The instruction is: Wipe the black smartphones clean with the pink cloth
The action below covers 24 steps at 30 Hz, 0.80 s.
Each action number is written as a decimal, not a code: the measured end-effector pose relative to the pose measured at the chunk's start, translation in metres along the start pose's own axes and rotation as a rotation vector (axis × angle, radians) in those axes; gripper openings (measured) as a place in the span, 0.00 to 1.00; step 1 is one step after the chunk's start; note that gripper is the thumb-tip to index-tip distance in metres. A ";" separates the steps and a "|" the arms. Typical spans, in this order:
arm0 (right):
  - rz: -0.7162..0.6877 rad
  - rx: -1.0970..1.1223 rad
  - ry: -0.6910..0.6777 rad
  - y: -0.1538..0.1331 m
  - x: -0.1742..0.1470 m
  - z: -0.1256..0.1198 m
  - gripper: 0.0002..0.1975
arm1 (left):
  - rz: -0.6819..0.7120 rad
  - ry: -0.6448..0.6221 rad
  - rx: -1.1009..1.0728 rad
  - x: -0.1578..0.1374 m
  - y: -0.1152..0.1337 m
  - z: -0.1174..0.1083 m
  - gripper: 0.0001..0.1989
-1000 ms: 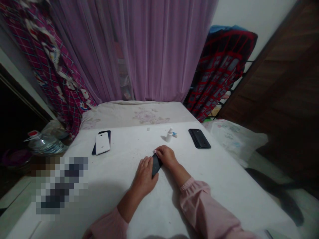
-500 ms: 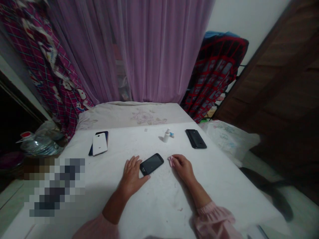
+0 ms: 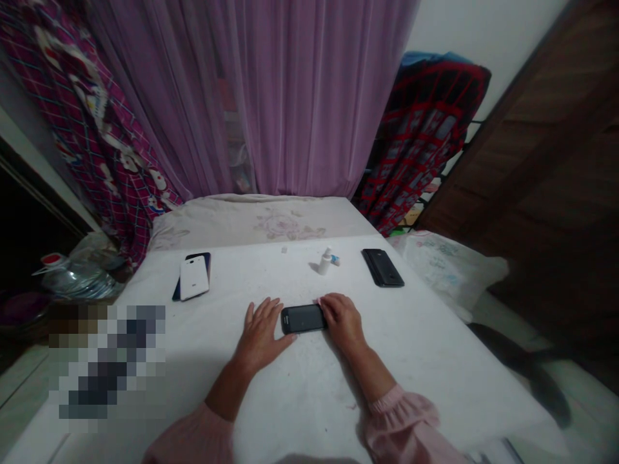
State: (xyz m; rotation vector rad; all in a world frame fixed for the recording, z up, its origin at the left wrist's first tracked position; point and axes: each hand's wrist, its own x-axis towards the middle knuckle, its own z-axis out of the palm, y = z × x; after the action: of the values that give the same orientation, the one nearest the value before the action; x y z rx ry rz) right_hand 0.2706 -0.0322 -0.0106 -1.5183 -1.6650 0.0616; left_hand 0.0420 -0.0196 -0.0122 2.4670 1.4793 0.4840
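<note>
Fingers (image 3: 273, 313) flanking phone (image 3: 304, 318), white cloth (image 3: 300, 399) beneath

Noted at far end: purple curtain (image 3: 309, 96), hanging in vertical folds, gap left of centre. To its left, magenta checked drape (image 3: 72, 122), printed with pale figures. To its right, red-and-black blanket (image 3: 411, 135), blue cloth (image 3: 430, 58) along top, white wall (image 3: 483, 29) behind. Farther right, brown wooden panelling (image 3: 536, 167), in shadow. Below that, whitish plastic bag (image 3: 445, 274), slack, print too blurred to read. In front of curtain, pale floral cloth (image 3: 280, 222). At left, clear jug (image 3: 80, 280), red cap (image 3: 52, 259) on, near purple tub (image 3: 22, 308), mostly dark.
</note>
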 end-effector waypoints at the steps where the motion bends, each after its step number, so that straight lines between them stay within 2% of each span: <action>1: -0.015 -0.025 -0.002 0.001 -0.002 0.001 0.11 | 0.000 0.018 -0.003 0.000 0.000 0.001 0.28; 5: -0.081 -0.071 -0.049 0.001 -0.004 0.005 0.12 | 0.018 0.064 -0.014 -0.001 -0.002 0.005 0.25; 9: -0.117 -0.092 -0.136 -0.012 0.001 0.016 0.13 | 0.015 0.077 -0.010 -0.001 0.000 0.004 0.26; 16: -0.190 -0.027 -0.229 -0.041 0.006 0.036 0.11 | -0.016 0.010 -0.006 -0.001 0.004 -0.001 0.27; 19: -0.178 -0.032 -0.227 -0.034 0.003 0.031 0.12 | -0.024 0.025 -0.011 -0.001 0.005 -0.002 0.26; 24: -0.093 -0.099 -0.154 -0.006 -0.002 0.008 0.13 | -0.029 0.038 -0.024 0.000 0.006 -0.002 0.25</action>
State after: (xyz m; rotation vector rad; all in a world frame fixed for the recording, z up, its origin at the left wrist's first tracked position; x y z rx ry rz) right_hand 0.2604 -0.0317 -0.0138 -1.5401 -1.8834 0.0475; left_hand 0.0456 -0.0226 -0.0086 2.4276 1.5121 0.5430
